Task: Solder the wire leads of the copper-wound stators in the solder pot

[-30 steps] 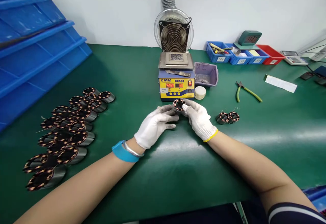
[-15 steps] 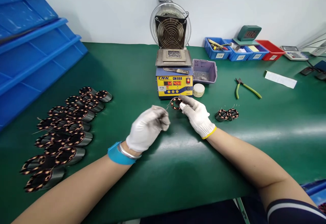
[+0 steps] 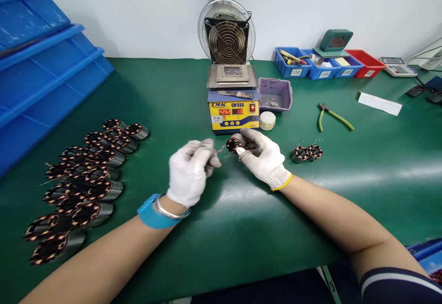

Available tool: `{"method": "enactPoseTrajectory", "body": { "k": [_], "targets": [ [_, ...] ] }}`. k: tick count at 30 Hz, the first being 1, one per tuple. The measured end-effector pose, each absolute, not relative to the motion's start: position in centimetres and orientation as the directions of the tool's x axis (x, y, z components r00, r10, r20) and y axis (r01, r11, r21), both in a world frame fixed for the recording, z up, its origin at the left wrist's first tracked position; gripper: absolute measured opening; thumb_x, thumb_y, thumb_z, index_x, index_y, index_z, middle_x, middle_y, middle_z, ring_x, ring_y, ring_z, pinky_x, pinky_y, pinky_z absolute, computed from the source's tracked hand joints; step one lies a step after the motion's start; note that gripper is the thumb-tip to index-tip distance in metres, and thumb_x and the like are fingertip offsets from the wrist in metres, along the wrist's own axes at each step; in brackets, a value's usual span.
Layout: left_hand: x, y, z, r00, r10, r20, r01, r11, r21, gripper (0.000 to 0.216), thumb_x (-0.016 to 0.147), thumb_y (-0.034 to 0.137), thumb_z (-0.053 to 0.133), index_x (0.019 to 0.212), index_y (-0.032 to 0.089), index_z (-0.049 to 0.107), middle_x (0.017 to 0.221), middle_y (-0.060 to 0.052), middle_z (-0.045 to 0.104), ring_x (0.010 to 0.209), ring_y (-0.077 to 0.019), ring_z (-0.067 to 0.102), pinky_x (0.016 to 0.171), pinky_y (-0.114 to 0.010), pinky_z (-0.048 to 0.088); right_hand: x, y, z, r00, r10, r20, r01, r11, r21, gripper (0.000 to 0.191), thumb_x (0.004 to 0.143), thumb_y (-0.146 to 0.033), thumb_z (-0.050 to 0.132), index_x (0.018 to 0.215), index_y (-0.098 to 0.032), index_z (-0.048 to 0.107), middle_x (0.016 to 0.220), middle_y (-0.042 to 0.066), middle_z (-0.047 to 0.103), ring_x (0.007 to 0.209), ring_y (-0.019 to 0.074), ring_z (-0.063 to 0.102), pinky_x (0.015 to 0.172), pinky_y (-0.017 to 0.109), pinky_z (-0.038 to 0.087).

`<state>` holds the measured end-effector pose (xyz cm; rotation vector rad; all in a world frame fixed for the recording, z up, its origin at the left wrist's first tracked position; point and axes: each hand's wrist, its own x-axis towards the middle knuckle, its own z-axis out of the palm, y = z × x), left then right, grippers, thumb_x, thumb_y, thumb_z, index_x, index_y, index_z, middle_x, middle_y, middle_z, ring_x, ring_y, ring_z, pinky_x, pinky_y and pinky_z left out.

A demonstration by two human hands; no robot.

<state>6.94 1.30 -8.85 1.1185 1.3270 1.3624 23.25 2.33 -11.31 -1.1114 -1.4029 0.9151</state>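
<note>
Wearing a white glove with greyed fingertips, my right hand (image 3: 264,157) grips a motor stator (image 3: 237,142), a ring-shaped core with copper windings, just in front of the solder pot. The stator is tilted with its wound face to the left. My left hand (image 3: 191,170), also gloved, is closed in a pinch a short way left of the stator. Thin wire ends show between the fingertips and the stator, but what the left fingers hold is too small to make out. Two more stators (image 3: 306,154) stand to the right, their wires pointing up.
A solder pot (image 3: 234,115) with a fan behind it stands at the back, a purple bin (image 3: 275,96) and a round white tin (image 3: 267,120) beside it. Rows of stators (image 3: 86,170) fill the left. Green-handled cutters (image 3: 333,117) lie right; blue crates (image 3: 48,78) stand far left.
The stator has turned in my right hand, so more of its metal side shows. My left hand has rotated and moved slightly left, still pinched. The view has shifted a little.
</note>
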Motion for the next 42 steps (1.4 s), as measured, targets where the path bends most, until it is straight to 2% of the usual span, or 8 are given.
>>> {"method": "enactPoseTrajectory", "body": {
  "k": [2, 8, 15, 21, 27, 31, 34, 42],
  "targets": [
    [6.1, 1.9, -9.1, -0.262, 0.96, 0.1, 0.023, -0.098, 0.995, 0.018, 0.083, 0.032, 0.054, 0.073, 0.017, 0.054, 0.054, 0.003, 0.053, 0.04, -0.0077, 0.043, 0.035, -0.02, 0.03, 23.3, 2.1, -11.0, 0.024, 0.954, 0.3, 0.203, 0.289, -0.935, 0.049, 0.075, -0.029, 0.067, 0.122, -0.017, 0.06, 0.11, 0.006, 0.069, 0.094, 0.0196, 0.068, 0.083, 0.03, 0.059],
    [6.4, 2.4, -9.6, 0.03, 0.983, 0.182, 0.24, -0.184, 0.953, 0.029, 0.081, 0.038, 0.062, 0.064, 0.016, 0.056, 0.055, 0.002, 0.053, 0.05, -0.0079, 0.048, 0.047, -0.02, 0.039, 23.3, 1.4, -10.6, -0.043, 0.915, 0.4, 0.374, 0.386, -0.843, 0.049, 0.075, -0.029, 0.065, 0.123, -0.019, 0.061, 0.114, 0.004, 0.068, 0.093, 0.0173, 0.068, 0.083, 0.027, 0.059],
    [5.8, 2.3, -9.1, -0.23, 0.933, 0.278, 0.072, -0.268, 0.961, 0.018, 0.079, 0.033, 0.057, 0.071, 0.017, 0.055, 0.053, 0.003, 0.055, 0.04, -0.0091, 0.047, 0.035, -0.021, 0.031, 23.7, 2.3, -11.1, 0.033, 0.937, 0.349, 0.358, 0.314, -0.879, 0.049, 0.074, -0.032, 0.066, 0.121, -0.02, 0.06, 0.11, 0.005, 0.068, 0.09, 0.0186, 0.068, 0.079, 0.03, 0.06],
    [6.2, 2.3, -10.0, 0.142, 0.972, 0.186, 0.373, -0.227, 0.9, 0.017, 0.077, 0.029, 0.06, 0.067, 0.017, 0.059, 0.057, 0.001, 0.059, 0.051, -0.0096, 0.052, 0.048, -0.021, 0.041, 23.5, 2.0, -10.9, -0.038, 0.92, 0.389, 0.383, 0.373, -0.845, 0.05, 0.074, -0.03, 0.064, 0.122, -0.02, 0.06, 0.113, 0.005, 0.067, 0.09, 0.0183, 0.068, 0.08, 0.029, 0.06],
    [5.4, 1.1, -9.4, 0.029, 0.961, 0.275, 0.137, -0.276, 0.951, 0.014, 0.077, 0.026, 0.055, 0.066, 0.018, 0.057, 0.05, 0.003, 0.056, 0.041, -0.0097, 0.046, 0.041, -0.022, 0.038, 24.0, 2.6, -11.0, 0.037, 0.938, 0.346, 0.326, 0.316, -0.891, 0.049, 0.073, -0.032, 0.066, 0.12, -0.019, 0.061, 0.11, 0.005, 0.068, 0.091, 0.0183, 0.068, 0.078, 0.028, 0.06],
    [6.1, 1.7, -9.4, 0.123, 0.976, 0.178, 0.292, -0.207, 0.934, 0.012, 0.072, 0.028, 0.062, 0.072, 0.017, 0.06, 0.059, 0.002, 0.061, 0.048, -0.0104, 0.051, 0.046, -0.022, 0.041, 23.9, 2.6, -10.8, 0.031, 0.938, 0.346, 0.338, 0.316, -0.887, 0.049, 0.073, -0.032, 0.065, 0.12, -0.018, 0.06, 0.111, 0.006, 0.067, 0.09, 0.018, 0.068, 0.077, 0.028, 0.06],
    [6.9, 1.6, -9.7, 0.183, 0.972, 0.149, 0.41, -0.213, 0.887, 0.019, 0.077, 0.032, 0.061, 0.066, 0.017, 0.058, 0.058, 0.001, 0.061, 0.052, -0.0107, 0.053, 0.049, -0.022, 0.042, 23.9, 2.2, -10.8, -0.012, 0.925, 0.381, 0.4, 0.353, -0.845, 0.049, 0.074, -0.032, 0.065, 0.121, -0.019, 0.06, 0.112, 0.006, 0.067, 0.092, 0.0186, 0.067, 0.079, 0.029, 0.059],
    [7.0, 0.5, -10.7, 0.043, 0.976, 0.215, 0.21, -0.219, 0.953, 0.009, 0.08, 0.026, 0.058, 0.075, 0.018, 0.059, 0.062, 0.001, 0.063, 0.047, -0.01, 0.052, 0.047, -0.022, 0.042, 26.2, 4.2, -7.3, -0.057, 0.871, 0.489, 0.69, 0.388, -0.611, 0.05, 0.08, -0.032, 0.062, 0.129, -0.027, 0.055, 0.115, 0.002, 0.064, 0.101, 0.0208, 0.064, 0.093, 0.036, 0.054]
  ]
}}
